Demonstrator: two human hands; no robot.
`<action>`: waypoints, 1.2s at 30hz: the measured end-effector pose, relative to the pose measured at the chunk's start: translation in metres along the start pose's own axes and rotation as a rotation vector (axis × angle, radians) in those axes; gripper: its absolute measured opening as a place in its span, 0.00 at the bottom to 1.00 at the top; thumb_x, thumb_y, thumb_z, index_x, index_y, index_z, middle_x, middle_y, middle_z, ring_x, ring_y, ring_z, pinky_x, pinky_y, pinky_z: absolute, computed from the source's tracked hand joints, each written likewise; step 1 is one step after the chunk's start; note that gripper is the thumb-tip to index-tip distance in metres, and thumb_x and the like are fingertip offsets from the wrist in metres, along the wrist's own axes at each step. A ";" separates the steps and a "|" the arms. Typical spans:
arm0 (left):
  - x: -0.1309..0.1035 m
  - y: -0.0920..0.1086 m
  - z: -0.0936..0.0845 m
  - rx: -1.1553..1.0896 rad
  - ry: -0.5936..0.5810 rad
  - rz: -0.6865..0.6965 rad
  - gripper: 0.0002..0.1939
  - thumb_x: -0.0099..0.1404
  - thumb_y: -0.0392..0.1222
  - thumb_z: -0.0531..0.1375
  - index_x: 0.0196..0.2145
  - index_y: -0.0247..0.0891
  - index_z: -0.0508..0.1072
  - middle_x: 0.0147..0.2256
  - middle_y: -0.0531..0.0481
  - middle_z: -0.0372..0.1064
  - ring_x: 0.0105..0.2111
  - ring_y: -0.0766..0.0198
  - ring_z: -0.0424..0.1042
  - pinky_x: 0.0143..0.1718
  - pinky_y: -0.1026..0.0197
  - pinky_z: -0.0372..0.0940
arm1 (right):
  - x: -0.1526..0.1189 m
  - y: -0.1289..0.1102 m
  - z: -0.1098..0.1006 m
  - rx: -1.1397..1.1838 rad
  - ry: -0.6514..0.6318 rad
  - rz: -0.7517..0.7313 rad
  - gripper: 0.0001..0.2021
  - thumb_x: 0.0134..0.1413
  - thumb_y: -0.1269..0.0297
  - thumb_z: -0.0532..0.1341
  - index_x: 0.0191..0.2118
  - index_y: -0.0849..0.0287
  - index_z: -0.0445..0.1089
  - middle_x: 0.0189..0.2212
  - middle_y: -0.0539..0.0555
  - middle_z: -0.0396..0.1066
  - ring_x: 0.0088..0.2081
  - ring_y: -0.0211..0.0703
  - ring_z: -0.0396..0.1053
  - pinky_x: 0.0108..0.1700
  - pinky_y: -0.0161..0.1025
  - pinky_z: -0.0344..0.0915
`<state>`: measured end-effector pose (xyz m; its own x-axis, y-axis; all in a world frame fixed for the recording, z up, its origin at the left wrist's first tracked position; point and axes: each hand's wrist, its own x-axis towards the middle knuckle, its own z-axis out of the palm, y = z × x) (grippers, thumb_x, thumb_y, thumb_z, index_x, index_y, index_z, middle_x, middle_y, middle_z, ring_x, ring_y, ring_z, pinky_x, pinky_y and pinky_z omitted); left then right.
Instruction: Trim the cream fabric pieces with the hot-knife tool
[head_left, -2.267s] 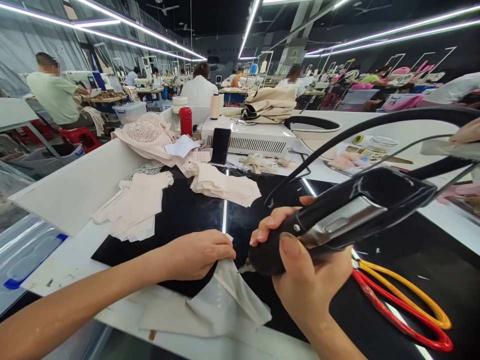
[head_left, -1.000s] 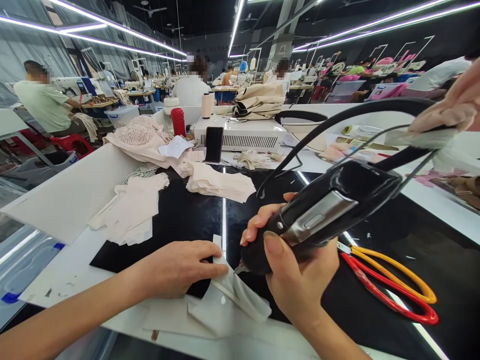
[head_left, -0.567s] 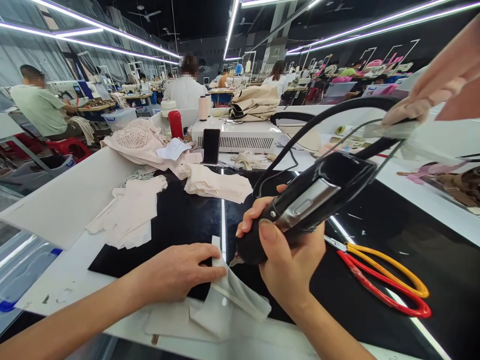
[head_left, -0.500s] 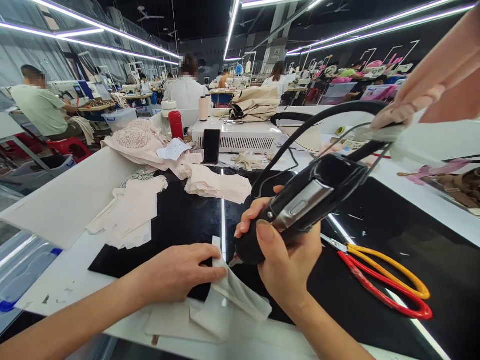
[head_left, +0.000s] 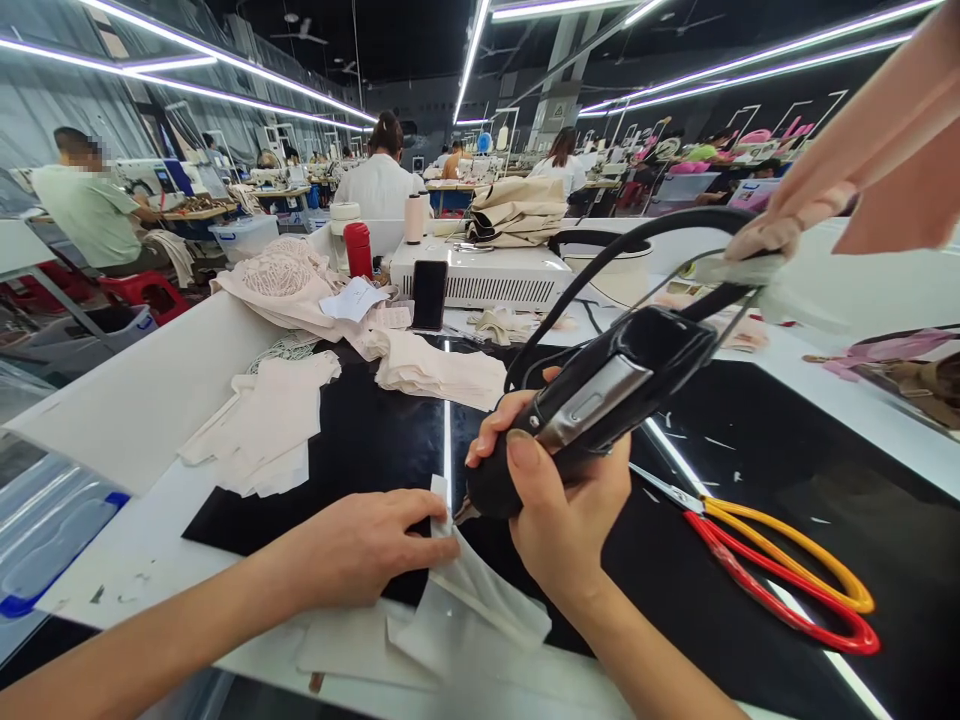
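Sheer pale fabric (head_left: 491, 592) at the lower centre of the frame: it appears creased and partly translucent, with a folded edge running diagonally and a narrow end pointing upward. I see the left hand (head_left: 367, 550), lower left of centre, its fingers (head_left: 433, 550) grasping the fabric near that end. The right hand (head_left: 562, 515), right of centre, is clenched around a black-and-silver handheld tool (head_left: 592, 390), whose tip lies close beside the fabric; contact cannot be told. Scissors (head_left: 716, 545) rest on the counter (head_left: 795, 450), lower right.
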<state>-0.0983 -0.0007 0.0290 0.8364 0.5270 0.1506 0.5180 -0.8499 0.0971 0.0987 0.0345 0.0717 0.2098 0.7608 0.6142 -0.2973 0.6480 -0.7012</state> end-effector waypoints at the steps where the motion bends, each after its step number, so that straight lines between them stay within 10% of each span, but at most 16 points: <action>1: 0.000 0.000 0.000 0.000 -0.002 0.001 0.26 0.70 0.24 0.58 0.62 0.42 0.74 0.59 0.41 0.74 0.51 0.54 0.81 0.47 0.60 0.78 | 0.000 0.000 0.001 -0.004 -0.008 0.002 0.16 0.61 0.61 0.76 0.48 0.49 0.69 0.32 0.43 0.78 0.23 0.36 0.73 0.26 0.35 0.77; 13: -0.002 0.001 -0.002 -0.058 0.031 -0.029 0.29 0.67 0.19 0.56 0.61 0.39 0.74 0.59 0.42 0.75 0.52 0.55 0.81 0.49 0.60 0.79 | 0.010 -0.005 -0.010 -0.048 -0.023 -0.012 0.15 0.59 0.64 0.75 0.42 0.49 0.68 0.32 0.43 0.77 0.25 0.38 0.72 0.25 0.36 0.75; 23: 0.036 0.029 0.008 -0.010 0.204 -0.087 0.04 0.81 0.39 0.67 0.45 0.36 0.78 0.45 0.46 0.80 0.45 0.55 0.81 0.51 0.54 0.79 | 0.026 -0.028 -0.067 -0.437 -0.132 0.078 0.25 0.64 0.37 0.71 0.52 0.47 0.69 0.45 0.51 0.79 0.42 0.49 0.78 0.49 0.49 0.79; 32: 0.050 0.040 0.036 0.101 0.233 -0.074 0.13 0.72 0.37 0.75 0.39 0.37 0.74 0.42 0.50 0.78 0.40 0.58 0.80 0.45 0.58 0.77 | 0.026 -0.040 -0.227 -1.258 -0.388 0.078 0.38 0.64 0.22 0.57 0.57 0.50 0.81 0.53 0.64 0.85 0.56 0.71 0.82 0.61 0.68 0.79; 36: 0.057 0.038 0.037 0.204 0.126 -0.088 0.10 0.76 0.38 0.71 0.38 0.38 0.74 0.34 0.53 0.76 0.33 0.58 0.77 0.38 0.57 0.72 | 0.022 -0.040 -0.283 -1.369 -0.618 0.122 0.28 0.72 0.36 0.58 0.55 0.50 0.85 0.48 0.63 0.87 0.47 0.66 0.87 0.53 0.56 0.85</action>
<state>-0.0244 -0.0025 0.0047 0.7640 0.5843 0.2735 0.6240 -0.7770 -0.0830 0.3786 0.0353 0.0114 -0.2697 0.9024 0.3360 0.8636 0.3810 -0.3302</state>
